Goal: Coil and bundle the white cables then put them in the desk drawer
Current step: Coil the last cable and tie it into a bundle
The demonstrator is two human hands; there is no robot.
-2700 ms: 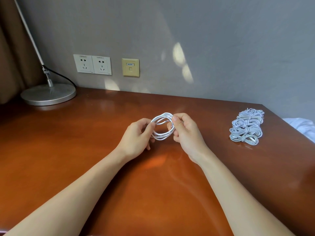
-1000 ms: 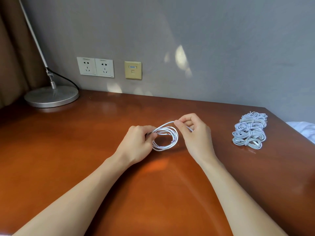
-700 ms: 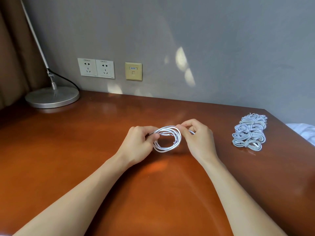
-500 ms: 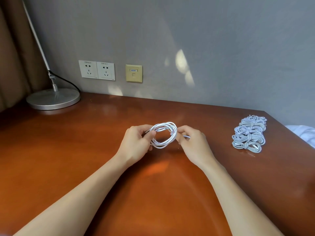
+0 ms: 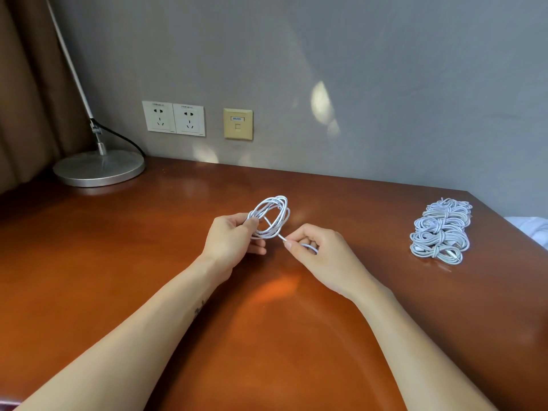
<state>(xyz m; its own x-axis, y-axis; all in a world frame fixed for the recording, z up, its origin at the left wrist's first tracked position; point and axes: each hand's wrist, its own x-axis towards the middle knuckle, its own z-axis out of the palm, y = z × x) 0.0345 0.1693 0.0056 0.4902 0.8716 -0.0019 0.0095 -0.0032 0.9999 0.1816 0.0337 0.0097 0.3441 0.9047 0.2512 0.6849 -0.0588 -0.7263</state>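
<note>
A white cable coil [image 5: 274, 213] of several loops is held upright just above the brown desk [image 5: 118, 262]. My left hand [image 5: 229, 243] grips the coil's left side between thumb and fingers. My right hand [image 5: 318, 252] pinches the cable's loose end, which runs through the middle of the coil down to its fingers. A pile of bundled white cables [image 5: 441, 231] lies on the desk at the far right. No drawer is in view.
A lamp with a round metal base [image 5: 99, 167] stands at the back left, with a black cord. Two wall sockets [image 5: 173, 117] and a beige data port [image 5: 238, 124] are on the grey wall. White fabric [image 5: 530, 228] shows past the desk's right edge.
My right hand has pulled the loose end through the coil toward me and to the right. The coil has tipped more upright in my left hand.
</note>
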